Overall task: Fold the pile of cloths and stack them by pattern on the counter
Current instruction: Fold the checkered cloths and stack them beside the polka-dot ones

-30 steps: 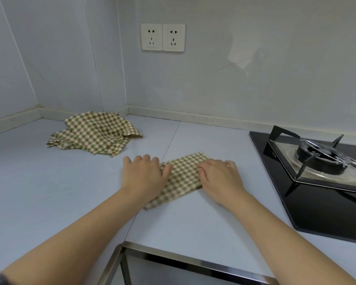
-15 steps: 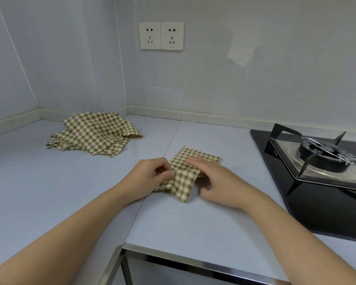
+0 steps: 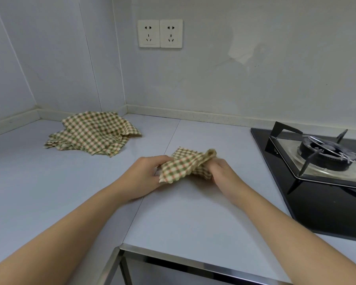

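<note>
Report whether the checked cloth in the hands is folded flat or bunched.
Bunched, mid-fold: the green-and-cream checked cloth is doubled over loosely, gripped between the left hand and right hand, edges uneven.

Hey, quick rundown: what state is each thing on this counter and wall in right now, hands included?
Held cloth: bunched, partly folded, between both hands.
Left hand: grips its left end.
Right hand: grips its right end.
Cloth pile: crumpled, unfolded, in the back corner of the counter.
Gas burner: unlit, nothing on it.
Wall sockets: nothing plugged in.
</note>
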Available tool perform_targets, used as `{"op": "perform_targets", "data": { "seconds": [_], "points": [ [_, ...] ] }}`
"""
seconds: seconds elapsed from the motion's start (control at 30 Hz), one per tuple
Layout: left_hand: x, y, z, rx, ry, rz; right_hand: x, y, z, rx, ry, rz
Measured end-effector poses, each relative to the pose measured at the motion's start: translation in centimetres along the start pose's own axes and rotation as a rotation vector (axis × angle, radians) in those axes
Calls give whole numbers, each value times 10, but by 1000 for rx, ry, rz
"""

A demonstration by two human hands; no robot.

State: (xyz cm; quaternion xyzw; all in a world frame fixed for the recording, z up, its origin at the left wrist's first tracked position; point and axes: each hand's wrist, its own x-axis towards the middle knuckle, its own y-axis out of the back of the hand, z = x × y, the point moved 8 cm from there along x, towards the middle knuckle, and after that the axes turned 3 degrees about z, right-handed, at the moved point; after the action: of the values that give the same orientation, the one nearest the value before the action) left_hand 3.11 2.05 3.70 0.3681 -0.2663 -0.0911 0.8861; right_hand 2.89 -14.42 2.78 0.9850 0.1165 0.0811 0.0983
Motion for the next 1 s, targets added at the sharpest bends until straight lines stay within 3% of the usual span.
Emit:
{"op": "perform_targets", "data": {
  "seconds": [0.07,0.17,0.27,0.43,0.53,0.6,0.63,0.7,0.77,0.9,1.0],
  "points": [
    [2,1,-7,-108,128,92,4,10,4,12,-51,130],
    [2,-3,-17,-163,346,152,6,31,11,-210,-52,354],
    [0,-7,-20,-59,481,147,5,31,12,-427,-48,380],
    [-4,-4,-18,71,532,177,4,17,4,-825,-42,362],
    [-7,-3,-6,315,408,191,1,14,-1,-974,-76,342],
    [-5,3,19,569,141,279,1,17,-1,-1019,-54,341],
    [-5,1,32,579,-20,290,2,18,-3,-1040,-8,344],
    [-2,-17,42,518,-212,110,6,21,-8,-1067,121,328],
    [-4,-35,37,530,-239,-85,10,25,-7,-1051,166,256],
    [-7,-16,18,554,-200,62,13,21,15,-1101,78,-19],
    [-6,-26,27,520,-289,-7,14,20,18,-1024,82,-43]
  ]
}}
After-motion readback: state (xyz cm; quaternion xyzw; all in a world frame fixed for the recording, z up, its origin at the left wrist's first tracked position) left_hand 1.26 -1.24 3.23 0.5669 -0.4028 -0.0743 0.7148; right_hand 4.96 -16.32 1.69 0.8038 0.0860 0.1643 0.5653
